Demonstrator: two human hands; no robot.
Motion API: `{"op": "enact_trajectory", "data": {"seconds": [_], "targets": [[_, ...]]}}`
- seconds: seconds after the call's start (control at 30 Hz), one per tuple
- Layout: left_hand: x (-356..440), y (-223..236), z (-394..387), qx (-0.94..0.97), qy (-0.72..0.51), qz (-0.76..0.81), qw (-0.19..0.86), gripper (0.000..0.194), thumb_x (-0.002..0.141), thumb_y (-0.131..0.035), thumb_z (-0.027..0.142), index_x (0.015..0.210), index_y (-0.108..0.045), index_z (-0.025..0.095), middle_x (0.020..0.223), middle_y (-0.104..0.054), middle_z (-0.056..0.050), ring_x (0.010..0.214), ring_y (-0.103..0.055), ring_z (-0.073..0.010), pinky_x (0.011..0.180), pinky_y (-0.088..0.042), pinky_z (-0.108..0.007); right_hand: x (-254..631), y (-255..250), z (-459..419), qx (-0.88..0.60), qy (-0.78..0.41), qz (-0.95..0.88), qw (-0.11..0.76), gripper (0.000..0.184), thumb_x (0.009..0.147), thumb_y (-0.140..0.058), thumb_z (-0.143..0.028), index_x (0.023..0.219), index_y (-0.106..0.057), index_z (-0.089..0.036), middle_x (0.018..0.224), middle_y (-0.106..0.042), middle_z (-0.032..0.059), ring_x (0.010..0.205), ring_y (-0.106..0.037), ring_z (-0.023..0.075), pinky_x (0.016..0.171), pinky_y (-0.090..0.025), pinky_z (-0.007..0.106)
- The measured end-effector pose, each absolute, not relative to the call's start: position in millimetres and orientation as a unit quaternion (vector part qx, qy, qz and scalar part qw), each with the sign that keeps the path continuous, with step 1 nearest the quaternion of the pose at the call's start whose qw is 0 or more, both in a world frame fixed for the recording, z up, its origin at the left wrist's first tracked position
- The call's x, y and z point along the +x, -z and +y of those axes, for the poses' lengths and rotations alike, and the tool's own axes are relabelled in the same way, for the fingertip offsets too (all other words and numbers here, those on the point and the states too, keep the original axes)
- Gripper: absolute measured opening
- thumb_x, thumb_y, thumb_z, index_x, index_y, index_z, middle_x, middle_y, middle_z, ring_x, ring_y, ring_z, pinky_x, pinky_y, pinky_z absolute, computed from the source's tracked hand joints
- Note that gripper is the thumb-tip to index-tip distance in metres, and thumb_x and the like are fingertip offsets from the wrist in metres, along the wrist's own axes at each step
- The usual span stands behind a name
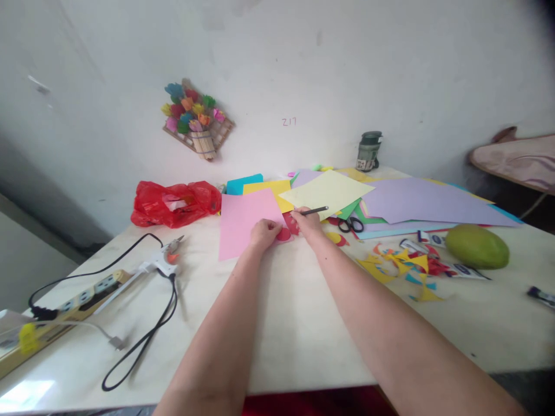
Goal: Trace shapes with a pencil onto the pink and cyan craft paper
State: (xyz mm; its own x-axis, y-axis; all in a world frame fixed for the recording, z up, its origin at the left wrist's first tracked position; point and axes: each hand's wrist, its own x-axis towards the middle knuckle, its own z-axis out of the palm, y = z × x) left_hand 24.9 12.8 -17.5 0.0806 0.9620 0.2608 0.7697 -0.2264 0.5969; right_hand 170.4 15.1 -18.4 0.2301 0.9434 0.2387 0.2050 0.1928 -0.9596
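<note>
Judged at a positioning or marking step in paper work; called for next, in judgement, a firm left hold and a controlled right wrist. On the pale table, open room toward the front edge and between the forearms. To the right, a broad lilac sheet, limiting sideways travel. To the left, a power strip, well apart from the work. At centre, a pink sheet, lower left corner on bare tabletop. Left hand: fingers bunched at the sheet's right side; pinching or merely pressing, cannot tell. Right hand: just beside, pinching a dark pen. Near its outer side, black scissors, a possible snag. Between the hands, a red disc at the pink sheet's lower right edge.
</note>
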Motion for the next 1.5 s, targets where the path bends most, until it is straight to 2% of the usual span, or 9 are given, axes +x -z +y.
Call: {"op": "enact_trajectory", "data": {"seconds": [0.2,0.4,0.53,0.77,0.87,1.0,1.27,1.4,1.5], "targets": [[27,16,12,0.712,-0.291,0.627,0.127,0.027,0.072,-0.054,0.039,0.057,-0.060,0.017,0.062,-0.061,-0.002,0.063,-0.056,-0.0154,0.052,-0.036,-0.023,167,16,12,-0.513,-0.379,-0.518,0.570,0.011,0.066,-0.052,-0.026,0.071,-0.054,-0.017,0.051,-0.057,-0.0025,0.041,-0.051,0.0085,0.040,-0.041,0.018],[29,13,10,0.709,-0.284,0.636,0.111,0.023,0.070,-0.057,0.037,0.061,-0.060,0.017,0.084,-0.063,-0.005,0.072,-0.056,-0.0166,0.056,-0.038,-0.023,165,14,10,-0.497,-0.387,-0.546,0.552,0.009,0.065,-0.053,-0.016,0.073,-0.055,-0.016,0.054,-0.059,-0.0026,0.045,-0.055,0.0081,0.044,-0.045,0.017],[30,12,8,0.713,-0.280,0.634,0.106,0.025,0.071,-0.057,0.038,0.059,-0.059,0.017,0.084,-0.063,-0.005,0.072,-0.056,-0.0172,0.057,-0.038,-0.024,165,18,15,-0.494,-0.372,-0.569,0.542,0.010,0.069,-0.054,-0.024,0.076,-0.056,-0.016,0.060,-0.063,-0.0002,0.049,-0.060,0.0110,0.047,-0.047,0.020],[32,10,6,0.709,-0.285,0.636,0.109,0.024,0.069,-0.059,0.039,0.058,-0.060,0.018,0.090,-0.063,-0.005,0.077,-0.057,-0.0175,0.060,-0.038,-0.024,165,17,15,-0.531,-0.321,-0.601,0.504,0.027,0.076,-0.050,-0.041,0.077,-0.061,-0.016,0.062,-0.066,0.0036,0.054,-0.063,0.0144,0.055,-0.050,0.024],[32,10,6,0.708,-0.281,0.638,0.112,0.028,0.068,-0.059,0.044,0.059,-0.060,0.018,0.089,-0.063,-0.006,0.078,-0.057,-0.0185,0.060,-0.038,-0.024,164,14,11,-0.557,-0.283,-0.612,0.484,0.028,0.076,-0.049,-0.043,0.077,-0.061,-0.018,0.067,-0.067,0.0044,0.064,-0.064,0.0162,0.058,-0.049,0.024],[32,11,6,0.713,-0.269,0.640,0.100,0.024,0.070,-0.057,0.039,0.061,-0.060,0.018,0.095,-0.061,-0.005,0.082,-0.056,-0.0188,0.065,-0.038,-0.025,165,10,8,-0.577,-0.243,-0.632,0.456,0.028,0.077,-0.049,-0.043,0.078,-0.061,-0.019,0.074,-0.067,0.0052,0.076,-0.064,0.0181,0.063,-0.047,0.025],[33,12,7,0.714,-0.273,0.638,0.094,0.025,0.067,-0.061,0.042,0.065,-0.062,0.017,0.095,-0.061,-0.006,0.082,-0.056,-0.0191,0.068,-0.039,-0.026,165,6,5,-0.587,-0.233,-0.647,0.427,0.028,0.078,-0.047,-0.044,0.080,-0.061,-0.020,0.072,-0.066,0.0049,0.076,-0.063,0.0178,0.064,-0.045,0.024],[23,13,8,0.701,-0.310,0.626,0.144,0.016,0.072,-0.057,0.029,0.079,-0.063,0.016,0.088,-0.064,-0.006,0.078,-0.058,-0.0171,0.068,-0.042,-0.025,165,9,7,-0.584,-0.233,-0.650,0.428,0.030,0.080,-0.043,-0.044,0.080,-0.060,-0.019,0.069,-0.066,0.0042,0.073,-0.063,0.0167,0.064,-0.045,0.024],[12,11,4,0.699,-0.339,0.597,0.203,0.023,0.072,-0.057,0.028,0.091,-0.061,0.015,0.085,-0.064,-0.006,0.076,-0.058,-0.0153,0.068,-0.044,-0.024,165,14,9,-0.569,-0.241,-0.657,0.433,0.033,0.082,-0.039,-0.045,0.079,-0.058,-0.019,0.061,-0.065,0.0025,0.068,-0.064,0.0153,0.064,-0.045,0.024]]}}
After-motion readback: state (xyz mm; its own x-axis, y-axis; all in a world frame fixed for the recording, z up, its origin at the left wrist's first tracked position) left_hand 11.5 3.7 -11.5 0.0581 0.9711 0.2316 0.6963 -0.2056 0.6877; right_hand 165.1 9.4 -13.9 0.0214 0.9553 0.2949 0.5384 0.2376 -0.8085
